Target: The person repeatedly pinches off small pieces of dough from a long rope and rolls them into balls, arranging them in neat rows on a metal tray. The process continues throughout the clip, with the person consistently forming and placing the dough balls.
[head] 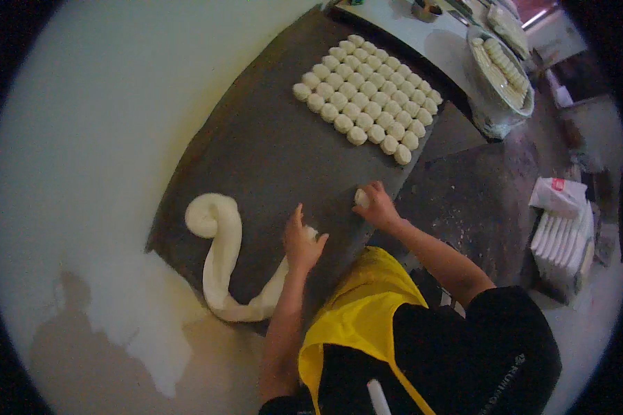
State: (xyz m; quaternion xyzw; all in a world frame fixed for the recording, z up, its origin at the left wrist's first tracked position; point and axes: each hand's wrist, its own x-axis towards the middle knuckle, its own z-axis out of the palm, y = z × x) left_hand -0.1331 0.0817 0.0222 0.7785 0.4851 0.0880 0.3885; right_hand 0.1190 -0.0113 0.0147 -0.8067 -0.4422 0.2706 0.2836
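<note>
A long rope of pale dough (223,259), coiled at its far end, curves over the left part of a dark work surface and passes under my left forearm. My left hand (303,241) is at its near end, with a small bit of dough showing between thumb and fingers; whether it grips this is unclear. Closer to the table's right edge, my right hand (376,205) has its fingers around a small dough piece (362,198). Beyond both hands, many round dough balls (366,96) lie side by side in rows on the dark surface.
A pale wall (109,129) borders the table on the left. At the upper right, a plastic-lined basin (501,78) holds more dough beside a metal bowl (427,10) on a white counter. White stacked packages (563,233) stand at the right.
</note>
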